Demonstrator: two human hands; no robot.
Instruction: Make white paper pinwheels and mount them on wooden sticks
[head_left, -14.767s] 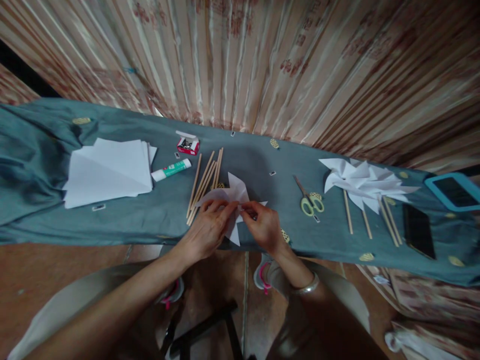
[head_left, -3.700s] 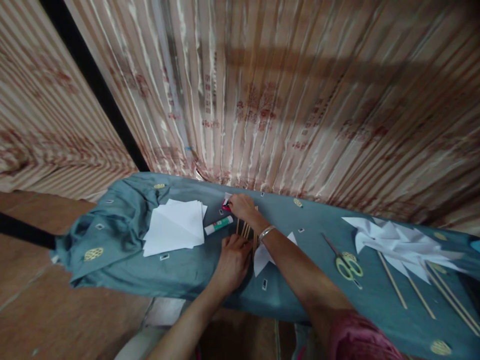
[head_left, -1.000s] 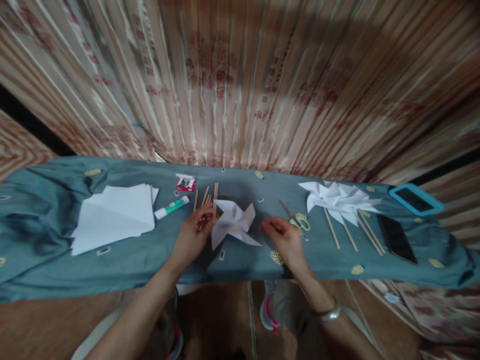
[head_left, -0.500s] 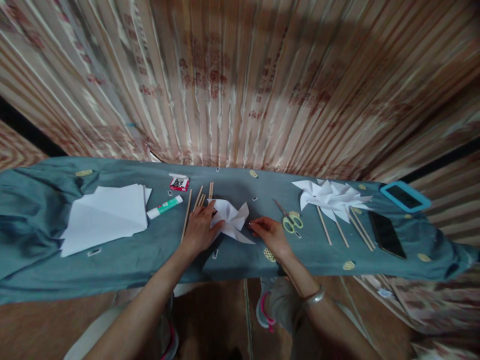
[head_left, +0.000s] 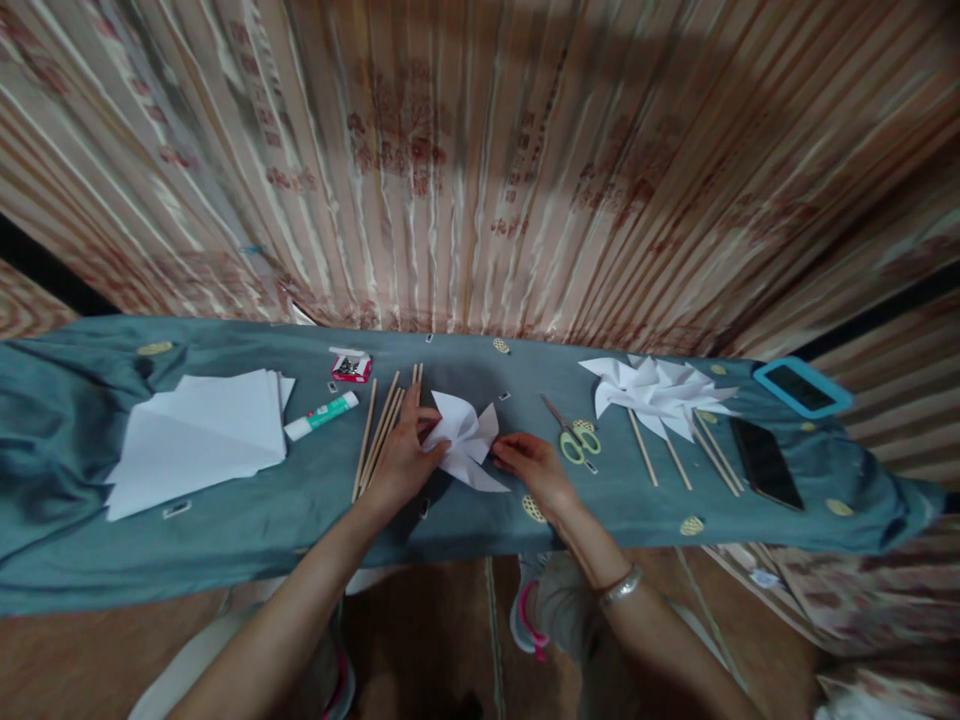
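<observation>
A white folded-paper pinwheel (head_left: 466, 440) is at the middle of the cloth-covered table. My left hand (head_left: 405, 450) grips its left side, the thumb on top of the paper and a finger stretched toward the wooden sticks (head_left: 381, 430) beside it. At the pinwheel's right edge, my right hand (head_left: 536, 468) has thumb and forefinger pinched together; whatever is between them is too small to make out. Green-handled scissors (head_left: 574, 440) lie to the right of that hand.
Left of the sticks are a glue stick (head_left: 322, 415), a small red box (head_left: 351, 367) of metal pins and a paper stack (head_left: 199, 430). On the right lie several pinwheels (head_left: 656, 390) with sticks, a black phone (head_left: 766, 463) and a blue-framed device (head_left: 802, 387).
My right fingertips have come in to the pinwheel's right edge, and the shiny speck at them no longer shows. My left fingers have lifted and straightened over the sticks. The view has shifted slightly.
</observation>
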